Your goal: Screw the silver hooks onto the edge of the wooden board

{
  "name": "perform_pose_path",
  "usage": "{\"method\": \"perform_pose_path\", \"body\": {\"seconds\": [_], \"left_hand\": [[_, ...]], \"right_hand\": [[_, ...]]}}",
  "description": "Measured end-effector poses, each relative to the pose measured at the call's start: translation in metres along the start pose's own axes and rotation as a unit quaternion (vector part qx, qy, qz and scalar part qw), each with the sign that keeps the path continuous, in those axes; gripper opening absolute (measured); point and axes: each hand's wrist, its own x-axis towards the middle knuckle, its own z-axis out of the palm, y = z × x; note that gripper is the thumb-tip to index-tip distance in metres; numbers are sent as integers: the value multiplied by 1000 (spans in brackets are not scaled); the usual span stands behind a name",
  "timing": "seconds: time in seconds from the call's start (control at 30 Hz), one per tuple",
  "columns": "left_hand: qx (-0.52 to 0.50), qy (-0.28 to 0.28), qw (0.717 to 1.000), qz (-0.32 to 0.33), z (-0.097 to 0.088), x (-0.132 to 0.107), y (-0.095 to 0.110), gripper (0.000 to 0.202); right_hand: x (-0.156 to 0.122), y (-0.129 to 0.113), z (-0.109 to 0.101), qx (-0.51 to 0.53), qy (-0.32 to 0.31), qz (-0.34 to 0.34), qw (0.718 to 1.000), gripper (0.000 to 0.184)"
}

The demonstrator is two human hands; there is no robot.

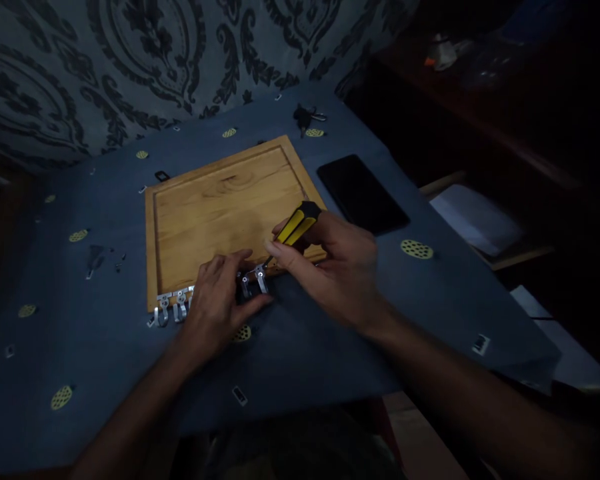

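Observation:
A wooden board [220, 213] with a raised frame lies on the cloth-covered table. Along its near edge runs a metal hook rail [181, 298] with several curved hooks. My left hand [217, 300] is curled over the middle of this rail, gripping it, and its thumb is beside a hook [261, 280]. In my right hand [337, 267] is a yellow and black screwdriver [296, 227], pinched by the handle and tilted. Its shaft points down to the rail just above that hook; the exact tip contact is too dark to make out.
A black phone [363, 193] lies right of the board, with keys [307, 119] farther back. Several small dark pieces, perhaps screws, lie by a small plastic bag [95, 259] on the left. A patterned wall [150, 60] borders the table's back.

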Motion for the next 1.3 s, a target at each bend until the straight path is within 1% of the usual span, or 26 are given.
{"method": "perform_pose_path", "body": {"seconds": [0.27,0.43,0.63,0.8,1.0,1.1,1.2,1.3], "left_hand": [[5,6,1000,4,2,0,-1,59],[1,11,1000,11,1,0,-1,59],[8,2,1000,9,2,-1,-1,59],[0,-4,1000,7,1,-1,0,58],[-5,-2,1000,3,2,0,-1,53],[-7,-2,1000,-1,3,0,-2,52],[-10,-4,1000,1,3,0,-2,53],[-15,-6,1000,2,2,0,-1,53]], "right_hand": [[-3,5,4,-3,-12,-6,1000,19],[-3,5,6,5,-32,-9,999,18],[-3,7,7,8,-45,-10,999,18],[0,8,6,23,-80,0,997,16],[9,8,6,67,-152,-7,986,14],[13,8,6,71,-181,-7,981,15],[15,9,5,59,-193,-12,979,16],[14,10,4,46,-188,-25,981,15]]}}
